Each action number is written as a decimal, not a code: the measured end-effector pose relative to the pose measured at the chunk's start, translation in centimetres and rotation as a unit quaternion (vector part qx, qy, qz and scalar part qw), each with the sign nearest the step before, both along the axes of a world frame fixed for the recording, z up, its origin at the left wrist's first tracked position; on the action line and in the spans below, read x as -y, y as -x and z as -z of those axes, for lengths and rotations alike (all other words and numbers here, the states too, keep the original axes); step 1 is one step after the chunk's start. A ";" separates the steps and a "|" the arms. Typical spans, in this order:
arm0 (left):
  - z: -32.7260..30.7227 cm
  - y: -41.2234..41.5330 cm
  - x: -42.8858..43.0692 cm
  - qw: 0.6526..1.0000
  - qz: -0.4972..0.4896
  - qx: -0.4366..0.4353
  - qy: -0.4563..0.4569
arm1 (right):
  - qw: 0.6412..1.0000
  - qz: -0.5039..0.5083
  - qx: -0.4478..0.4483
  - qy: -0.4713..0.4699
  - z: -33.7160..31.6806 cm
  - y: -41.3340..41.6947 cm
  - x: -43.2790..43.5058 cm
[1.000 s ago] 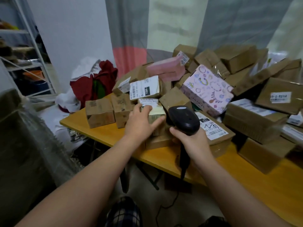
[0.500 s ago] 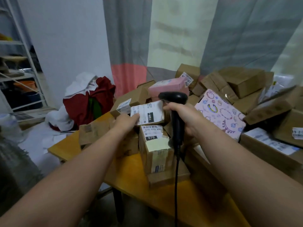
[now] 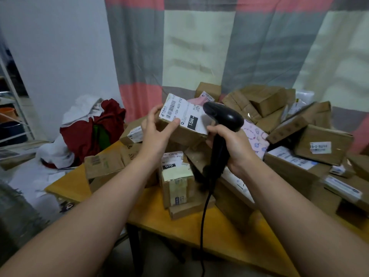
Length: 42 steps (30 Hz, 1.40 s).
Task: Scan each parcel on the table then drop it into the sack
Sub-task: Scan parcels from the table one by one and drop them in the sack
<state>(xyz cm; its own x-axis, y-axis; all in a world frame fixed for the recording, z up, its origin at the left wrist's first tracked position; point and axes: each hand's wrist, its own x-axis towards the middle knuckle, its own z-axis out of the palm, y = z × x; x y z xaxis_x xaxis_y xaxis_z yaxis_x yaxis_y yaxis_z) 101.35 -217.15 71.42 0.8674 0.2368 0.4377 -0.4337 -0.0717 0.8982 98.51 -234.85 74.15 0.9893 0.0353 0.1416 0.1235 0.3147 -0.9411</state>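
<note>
One parcel [image 3: 179, 124] is pinched label-up in the left hand [image 3: 154, 134] so the scanner [image 3: 221, 120] (right hand [image 3: 231, 146] wrapped round its grip) can read the barcode.

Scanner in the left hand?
No, the right hand grips the scanner by its handle, while the left hand holds a labelled parcel.

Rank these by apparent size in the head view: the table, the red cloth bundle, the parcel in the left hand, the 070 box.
1. table
2. red cloth bundle
3. held parcel and 070 box: they look alike, and the held one is nearer the camera, so unranked.
</note>
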 end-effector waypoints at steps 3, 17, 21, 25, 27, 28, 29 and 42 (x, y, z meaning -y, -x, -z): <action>-0.5 1.6 0.8 0.999 -0.030 0.034 0.011 | 1.000 0.002 0.002 -0.006 0.3 2.1 1.6; -1.5 9.4 1.3 0.991 0.111 -0.039 -0.057 | 0.997 -0.020 0.053 -0.043 2.9 9.8 0.6; -1.7 10.4 0.8 0.992 0.063 -0.009 -0.105 | 0.981 0.069 0.142 0.113 2.3 10.5 1.5; -2.0 9.6 0.2 0.991 0.023 0.007 -0.129 | 0.967 0.095 0.170 0.163 2.0 11.8 2.1; -1.8 9.0 -0.1 0.989 0.023 0.002 -0.144 | 0.961 0.091 0.182 0.190 1.9 12.2 2.2; -1.7 8.8 -0.1 0.988 0.022 0.001 -0.150 | 0.960 0.091 0.185 0.192 1.8 12.4 2.3; -1.6 8.7 0.0 0.988 0.021 0.002 -0.152 | 0.959 0.093 0.186 0.191 1.7 12.5 2.4; -1.0 7.6 -0.3 0.986 -0.007 0.003 -0.165 | 0.946 0.079 0.200 0.241 1.7 12.4 3.2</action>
